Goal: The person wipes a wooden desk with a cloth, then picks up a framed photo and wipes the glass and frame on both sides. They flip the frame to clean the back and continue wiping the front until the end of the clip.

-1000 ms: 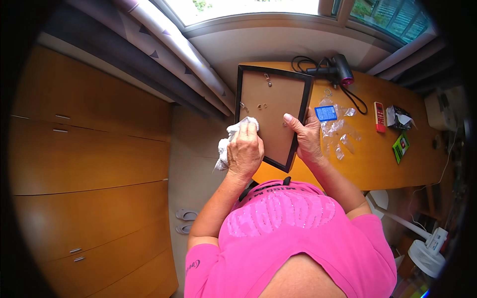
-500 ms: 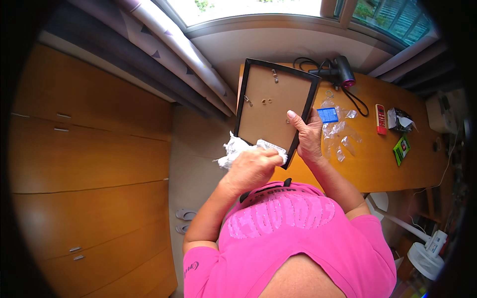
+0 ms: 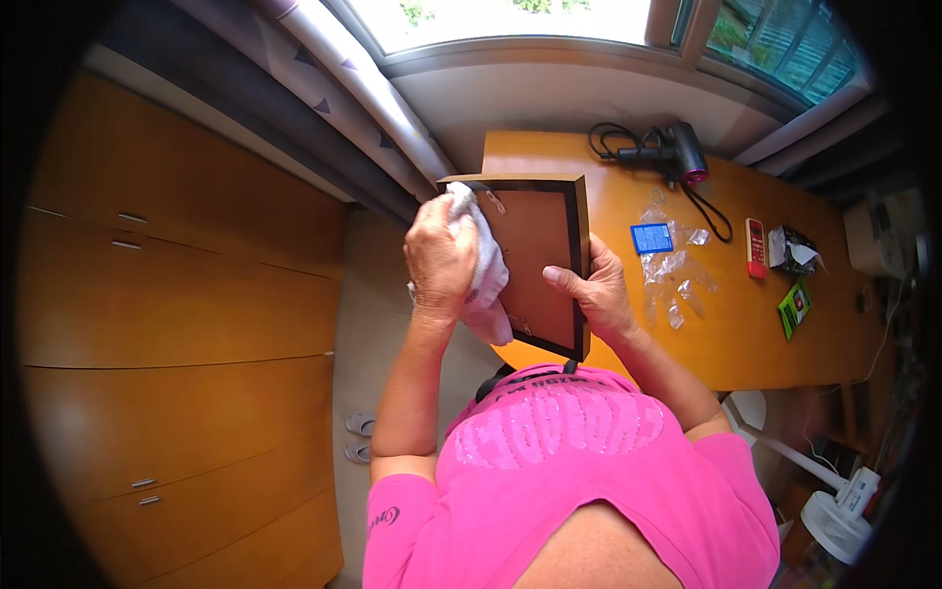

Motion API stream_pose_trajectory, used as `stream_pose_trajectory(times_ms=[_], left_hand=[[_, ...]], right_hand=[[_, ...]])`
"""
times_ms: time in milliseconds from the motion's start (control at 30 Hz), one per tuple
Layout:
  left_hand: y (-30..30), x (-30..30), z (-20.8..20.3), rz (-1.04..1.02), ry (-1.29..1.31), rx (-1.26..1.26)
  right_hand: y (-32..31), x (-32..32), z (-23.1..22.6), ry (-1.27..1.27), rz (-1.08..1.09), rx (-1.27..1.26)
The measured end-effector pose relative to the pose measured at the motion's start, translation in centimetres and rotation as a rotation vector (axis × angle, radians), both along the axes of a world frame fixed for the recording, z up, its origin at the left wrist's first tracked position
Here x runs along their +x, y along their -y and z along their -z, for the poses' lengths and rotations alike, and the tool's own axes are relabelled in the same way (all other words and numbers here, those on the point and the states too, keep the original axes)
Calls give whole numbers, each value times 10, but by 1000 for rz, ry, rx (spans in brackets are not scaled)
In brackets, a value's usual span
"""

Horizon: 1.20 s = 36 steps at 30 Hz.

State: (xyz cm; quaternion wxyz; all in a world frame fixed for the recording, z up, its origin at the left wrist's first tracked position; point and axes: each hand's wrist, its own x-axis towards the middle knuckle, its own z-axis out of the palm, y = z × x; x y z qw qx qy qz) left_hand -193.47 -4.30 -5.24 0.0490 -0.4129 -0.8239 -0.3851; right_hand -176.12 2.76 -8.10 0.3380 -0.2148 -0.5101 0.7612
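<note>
A picture frame [image 3: 538, 236] with a dark edge and a brown backing board is held up before me, its back toward me, tilted. My right hand [image 3: 603, 293] grips its right side, with the thumb lying over the backing. Closed around a white cloth [image 3: 486, 270], my left hand [image 3: 439, 257] presses it at the frame's upper left edge. The lower part of the cloth hangs down along the left side and hides that edge. Small metal clips show on the backing near the top and bottom.
On the wooden desk [image 3: 726, 344] lie a hair dryer [image 3: 677, 155] with its cord, crumpled clear plastic [image 3: 672, 270], a blue card [image 3: 652, 239], a red remote [image 3: 755, 245] and a green packet [image 3: 795, 309]. Wooden cabinets [image 3: 186, 294] stand left; a white fan [image 3: 836, 520] is lower right.
My left hand and the cloth have moved from the frame's bottom edge up to its upper left. The frame has turned and tilted, showing its side edges, and sits slightly lower.
</note>
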Motion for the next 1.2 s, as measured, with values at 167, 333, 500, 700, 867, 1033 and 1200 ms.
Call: stream_pose_trajectory(times_ms=[167, 333, 500, 700, 867, 1033, 1200], left_hand=[[3, 27, 1, 276, 80, -10], [15, 34, -19, 571, 207, -256], [18, 19, -42, 351, 406, 50], [-3, 35, -34, 324, -81, 97], [5, 42, -30, 464, 35, -100], [9, 49, -20, 528, 45, -219], [16, 63, -13, 576, -5, -271]], right_hand=[[-3, -1, 5, -6, 29, -39], [-9, -3, 10, -33, 59, 23], [-11, 0, 8, 51, 37, 17], [-3, -7, 7, -1, -58, 29], [-10, -3, 10, -19, -45, 42], [-17, -2, 7, -70, -2, 9], [-20, -8, 10, -65, 99, -6]])
